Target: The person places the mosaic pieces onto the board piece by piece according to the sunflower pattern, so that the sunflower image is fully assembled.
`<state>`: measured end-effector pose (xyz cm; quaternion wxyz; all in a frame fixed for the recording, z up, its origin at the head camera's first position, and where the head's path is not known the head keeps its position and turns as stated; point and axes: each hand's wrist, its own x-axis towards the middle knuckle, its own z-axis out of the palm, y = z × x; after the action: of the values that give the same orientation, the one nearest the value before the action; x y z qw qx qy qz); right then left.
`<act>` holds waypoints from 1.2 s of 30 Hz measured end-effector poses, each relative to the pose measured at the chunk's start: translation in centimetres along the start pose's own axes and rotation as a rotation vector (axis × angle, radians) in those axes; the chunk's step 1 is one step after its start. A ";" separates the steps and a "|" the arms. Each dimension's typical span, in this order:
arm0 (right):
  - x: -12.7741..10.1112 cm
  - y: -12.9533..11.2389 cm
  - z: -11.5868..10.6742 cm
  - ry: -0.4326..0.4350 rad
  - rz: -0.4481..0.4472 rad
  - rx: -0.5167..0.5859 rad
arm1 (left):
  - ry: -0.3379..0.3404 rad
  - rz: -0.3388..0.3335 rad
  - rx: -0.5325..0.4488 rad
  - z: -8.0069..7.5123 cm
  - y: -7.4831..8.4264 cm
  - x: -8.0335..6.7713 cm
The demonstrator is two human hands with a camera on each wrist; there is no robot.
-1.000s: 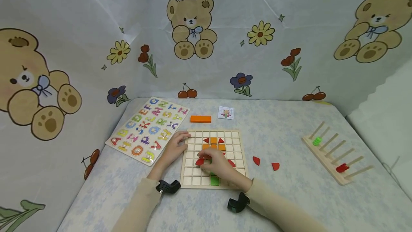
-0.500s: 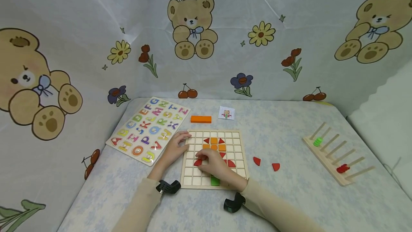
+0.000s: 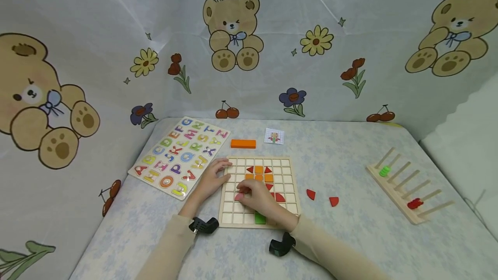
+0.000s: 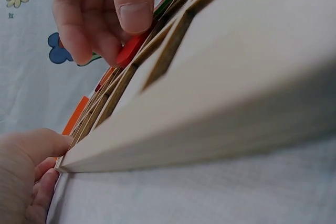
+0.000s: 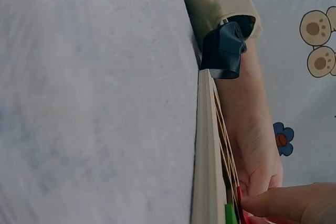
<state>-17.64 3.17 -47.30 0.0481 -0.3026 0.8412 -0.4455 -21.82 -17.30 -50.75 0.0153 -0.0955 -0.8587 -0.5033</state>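
Note:
My right hand (image 3: 256, 195) is over the square wooden grid board (image 3: 237, 218) and pinches a red quarter-circle tile (image 3: 238, 197) at the board's left-middle cells. In the left wrist view, the thumb and a finger meet this red tile (image 4: 131, 50) close to the grid slats. My left hand (image 3: 212, 179) rests against the board's left edge, its fingers and thumb touching the rim. Orange square tiles (image 3: 259, 170), red triangle tiles (image 3: 268, 170), another red quarter-circle tile (image 3: 279, 197) and a green square tile (image 3: 260, 218) lie in the grid. The right hand covers some central cells.
Two loose red quarter-circle tiles (image 3: 311, 194) lie right of the board. Behind it are an orange bar (image 3: 243, 144) and a small pattern card (image 3: 274, 136). An alphabet puzzle board (image 3: 180, 154) lies at left, and a wooden peg rack (image 3: 400, 198) stands at right.
My right hand has shifted slightly left with the red quarter-circle tile, which now looks paler, as if catching light. The left hand stays at the board's edge.

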 end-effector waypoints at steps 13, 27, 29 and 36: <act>-0.2 -0.1 -0.2 0.000 0.004 -0.004 | -0.010 -0.026 -0.004 0.2 0.1 0.2; -5.1 2.6 -6.9 0.231 0.090 -0.064 | -0.005 -0.039 -0.009 0.3 0.2 0.1; -6.1 3.5 -8.2 0.258 0.133 -0.105 | -0.001 -0.041 -0.006 0.2 0.2 0.0; -9.5 6.2 -11.5 0.254 0.254 -0.278 | -0.005 -0.029 0.000 0.0 0.0 0.0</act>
<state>-16.82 19.24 -47.03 -0.0449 -0.1394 0.9252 -0.3501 -21.78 -17.26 -50.76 0.0058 -0.0841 -0.8599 -0.5034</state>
